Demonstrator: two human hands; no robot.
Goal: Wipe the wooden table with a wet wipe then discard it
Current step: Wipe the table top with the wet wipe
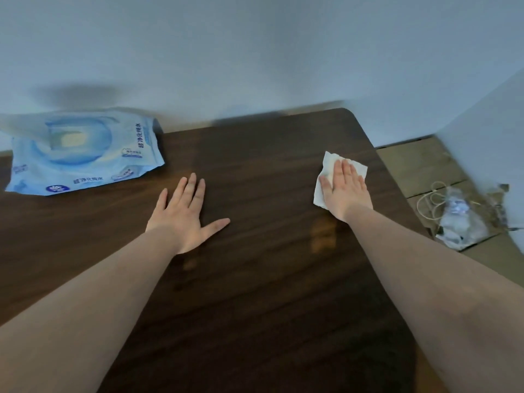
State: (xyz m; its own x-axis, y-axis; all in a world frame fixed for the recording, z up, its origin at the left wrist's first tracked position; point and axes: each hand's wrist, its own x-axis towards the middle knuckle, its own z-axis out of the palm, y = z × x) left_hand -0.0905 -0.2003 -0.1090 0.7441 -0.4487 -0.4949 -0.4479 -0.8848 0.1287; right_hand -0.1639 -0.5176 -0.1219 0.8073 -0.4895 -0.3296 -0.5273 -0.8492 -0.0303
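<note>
Palms flat: right hand (346,191) (on wipe (329,168)), left hand (183,214).

Plain pale wall (255,52) behind; tiled floor (419,165) at right holds clutter (459,219).

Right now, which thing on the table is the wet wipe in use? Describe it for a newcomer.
Start at the dark wooden table and go to its far right corner. There the right hand lies flat on a small white wet wipe. Unlike the big blue wipes pack at far left, it is plain, thin and crumpled.
</note>
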